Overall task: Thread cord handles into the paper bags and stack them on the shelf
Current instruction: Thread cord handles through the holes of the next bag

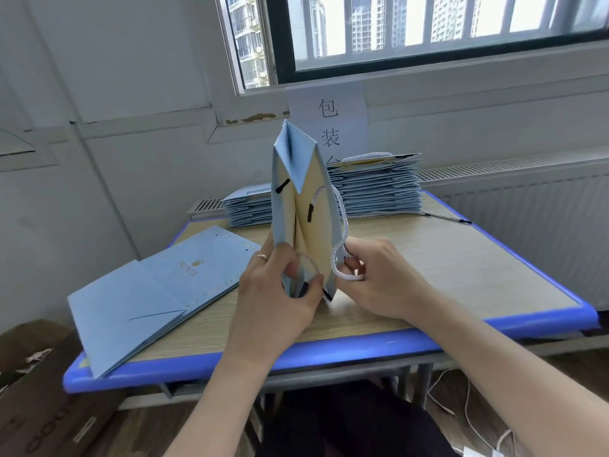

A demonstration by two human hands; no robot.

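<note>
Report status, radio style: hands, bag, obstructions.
Left hand grips blue bag, held upright. Right hand pinches white cord. Bag stacks behind, clear of hands.

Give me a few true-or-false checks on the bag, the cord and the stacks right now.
1. The left hand grips the open end of the blue bag. True.
2. The right hand holds nothing. False: it pinches the white cord.
3. The blue bag lies flat on the table. False: it is held upright.
4. A tall stack of bags sits at the table's far side. True.
5. A loose cord lies on the table by that stack. True.
</note>
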